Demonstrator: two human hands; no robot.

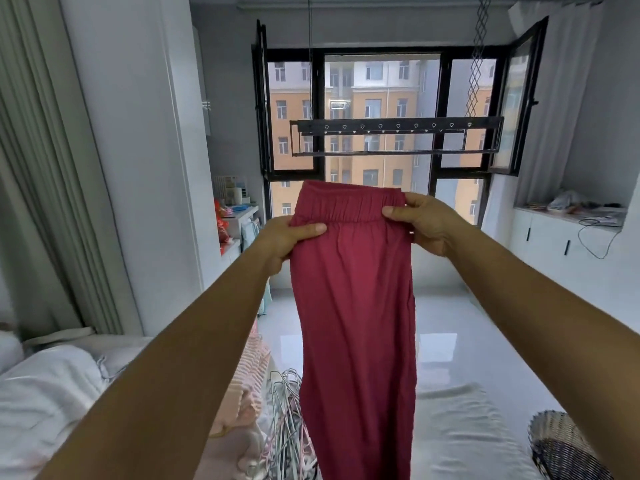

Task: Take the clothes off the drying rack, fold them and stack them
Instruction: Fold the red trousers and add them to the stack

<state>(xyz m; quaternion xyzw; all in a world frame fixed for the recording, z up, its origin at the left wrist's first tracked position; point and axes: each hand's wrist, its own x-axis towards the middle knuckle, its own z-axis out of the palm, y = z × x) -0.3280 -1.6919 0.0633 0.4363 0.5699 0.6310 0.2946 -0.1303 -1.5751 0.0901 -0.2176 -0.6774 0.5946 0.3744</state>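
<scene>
Dark red trousers (356, 323) with an elastic waistband hang straight down in front of me, held up at chest height. My left hand (284, 240) pinches the left end of the waistband, thumb on the front. My right hand (420, 220) pinches the right end the same way. Behind them the black ceiling drying rack (394, 135) hangs bare before the window. A pile of pink and pale clothes (242, 393) lies on the bed below my left arm.
Several wire hangers (287, 420) lie in a heap beside the pink pile. A woven basket (564, 445) sits at the lower right. White bedding (45, 403) fills the lower left. A counter with clutter (575, 209) runs along the right wall.
</scene>
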